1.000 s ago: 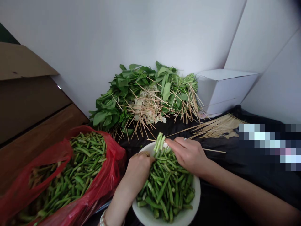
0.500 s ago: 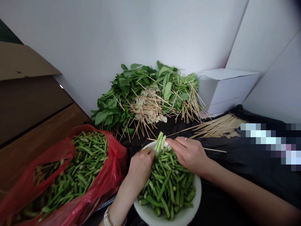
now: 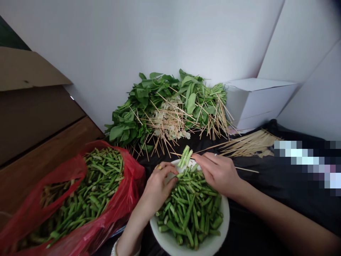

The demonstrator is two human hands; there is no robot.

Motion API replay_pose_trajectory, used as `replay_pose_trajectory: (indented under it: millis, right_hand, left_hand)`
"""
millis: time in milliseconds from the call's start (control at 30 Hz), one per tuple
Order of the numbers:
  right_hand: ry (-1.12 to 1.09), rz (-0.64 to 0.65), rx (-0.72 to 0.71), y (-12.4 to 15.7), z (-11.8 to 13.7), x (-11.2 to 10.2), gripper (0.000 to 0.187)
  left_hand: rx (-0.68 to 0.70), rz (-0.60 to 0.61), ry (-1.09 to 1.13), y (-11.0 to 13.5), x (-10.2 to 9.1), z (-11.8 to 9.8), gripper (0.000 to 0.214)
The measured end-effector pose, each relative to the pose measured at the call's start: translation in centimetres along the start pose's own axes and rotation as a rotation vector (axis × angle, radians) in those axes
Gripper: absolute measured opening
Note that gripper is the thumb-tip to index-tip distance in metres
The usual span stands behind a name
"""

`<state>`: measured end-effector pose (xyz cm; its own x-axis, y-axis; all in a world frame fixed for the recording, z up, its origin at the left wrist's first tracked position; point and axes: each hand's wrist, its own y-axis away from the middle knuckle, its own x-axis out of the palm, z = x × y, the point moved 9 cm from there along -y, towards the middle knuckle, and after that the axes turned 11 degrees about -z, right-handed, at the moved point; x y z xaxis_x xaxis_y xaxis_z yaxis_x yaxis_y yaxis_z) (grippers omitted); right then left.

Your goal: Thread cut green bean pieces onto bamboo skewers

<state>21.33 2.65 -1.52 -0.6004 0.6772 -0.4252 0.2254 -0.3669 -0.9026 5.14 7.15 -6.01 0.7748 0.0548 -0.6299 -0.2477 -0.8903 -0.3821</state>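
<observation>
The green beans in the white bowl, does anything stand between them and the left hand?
Nothing visible does: the left hand is right at the green beans, on the left of the white bowl. The skewer in the right hand is near the far rim.

Left grip [image 3: 158,183]: bare hand, back uppermost, thumb [image 3: 172,182] parted from bent index finger [image 3: 169,167]. Left forearm [image 3: 135,223]: slanting up from below. Right grip [image 3: 221,173]: bare hand, closed in a pinch, pointing leftward. Right forearm [image 3: 277,215]: bare, reaching in from lower right.

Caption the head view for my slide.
Right hand holds a skewer of green pieces at a white bowl's rim, left hand nearby.
</observation>
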Motion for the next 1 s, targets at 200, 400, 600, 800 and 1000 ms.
replay_pose_trajectory:
  millis: [200,400,600,800,1000]
  right_hand:
    - [-0.029,-0.021,-0.006,0.2,0.1,-0.3,0.031]
    - [0.021,0.030,-0.072,0.4,1.0,0.5,0.032]
    - [0.056,0.068,-0.079,0.7,1.0,1.0,0.034]
    - [0.059,0.074,-0.090,0.8,1.1,1.1,0.033]
    - [0.042,0.075,-0.083,0.9,1.2,1.2,0.031]
  left_hand:
    - [-0.521,-0.193,0.795,0.1,-0.9,3.9,0.022]
    - [-0.661,-0.260,1.065,0.1,-0.6,4.7,0.029]
    - [-0.688,-0.242,1.046,0.4,-0.5,3.9,0.026]
    - [-0.674,-0.230,1.021,0.4,-0.5,3.8,0.026]
    - [-0.611,-0.316,0.921,0.3,-1.2,4.4,0.024]
